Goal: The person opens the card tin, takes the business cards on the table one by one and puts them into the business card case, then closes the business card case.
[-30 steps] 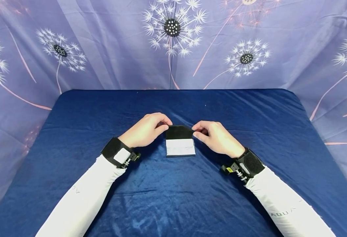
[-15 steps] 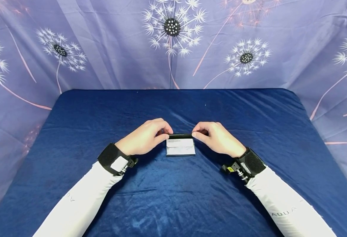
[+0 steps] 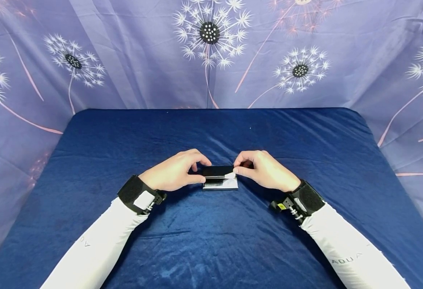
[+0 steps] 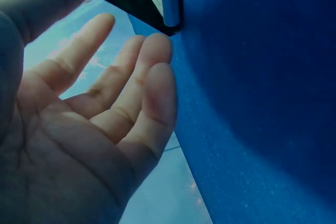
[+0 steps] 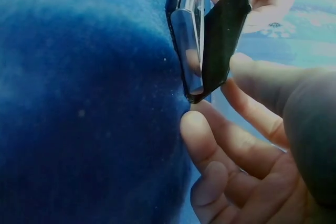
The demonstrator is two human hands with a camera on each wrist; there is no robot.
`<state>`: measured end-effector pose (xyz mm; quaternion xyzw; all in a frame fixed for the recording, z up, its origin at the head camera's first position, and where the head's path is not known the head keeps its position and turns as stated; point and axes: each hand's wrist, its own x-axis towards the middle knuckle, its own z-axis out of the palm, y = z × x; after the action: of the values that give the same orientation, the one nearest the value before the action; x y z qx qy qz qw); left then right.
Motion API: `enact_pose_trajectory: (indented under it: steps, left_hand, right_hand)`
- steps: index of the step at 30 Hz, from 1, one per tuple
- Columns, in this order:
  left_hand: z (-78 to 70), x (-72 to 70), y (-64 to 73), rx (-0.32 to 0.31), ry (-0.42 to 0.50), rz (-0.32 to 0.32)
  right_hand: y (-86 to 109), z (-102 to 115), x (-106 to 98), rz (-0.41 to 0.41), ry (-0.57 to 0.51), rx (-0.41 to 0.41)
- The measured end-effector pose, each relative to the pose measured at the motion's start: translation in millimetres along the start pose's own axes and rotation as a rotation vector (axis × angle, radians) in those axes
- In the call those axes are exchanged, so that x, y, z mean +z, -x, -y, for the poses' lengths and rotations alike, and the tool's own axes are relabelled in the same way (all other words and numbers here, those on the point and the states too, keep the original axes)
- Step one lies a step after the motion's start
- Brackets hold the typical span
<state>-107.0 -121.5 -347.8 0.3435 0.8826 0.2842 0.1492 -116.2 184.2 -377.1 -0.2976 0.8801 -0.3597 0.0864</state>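
A small card case (image 3: 220, 184) with a black flap (image 3: 216, 171) and a shiny metal body lies on the blue cloth, between both hands. The flap stands partly folded over the body, and a whitish card edge shows inside in the right wrist view. My left hand (image 3: 173, 170) is at the case's left end; its thumb reaches the flap's edge while the other fingers stay spread, loosely bent. At the right end, my right hand (image 3: 265, 170) pinches the flap's side edge near the hinge with thumb and forefinger.
A dark blue velvet cloth (image 3: 211, 241) covers the table. Behind and at both sides hangs a lilac curtain (image 3: 143, 48) printed with dandelions. Each wrist wears a black strap (image 3: 139, 194) with a small camera.
The flap has swung up from lying back and come forward over the case's body. My left hand has moved slightly nearer with it; the right hand has lowered a little.
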Motion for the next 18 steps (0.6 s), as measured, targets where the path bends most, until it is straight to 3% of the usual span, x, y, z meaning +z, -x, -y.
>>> enact_pose_trajectory:
  steps: [10, 18]
  left_hand:
    - [0.5, 4.8, -0.2, -0.051, -0.014, 0.053]
    - [3.7, 11.2, -2.7, -0.039, -0.013, 0.035]
  right_hand:
    - [1.5, 1, 1, 0.012, 0.009, -0.01]
    - [2.1, 1, 2, 0.01, 0.018, -0.017]
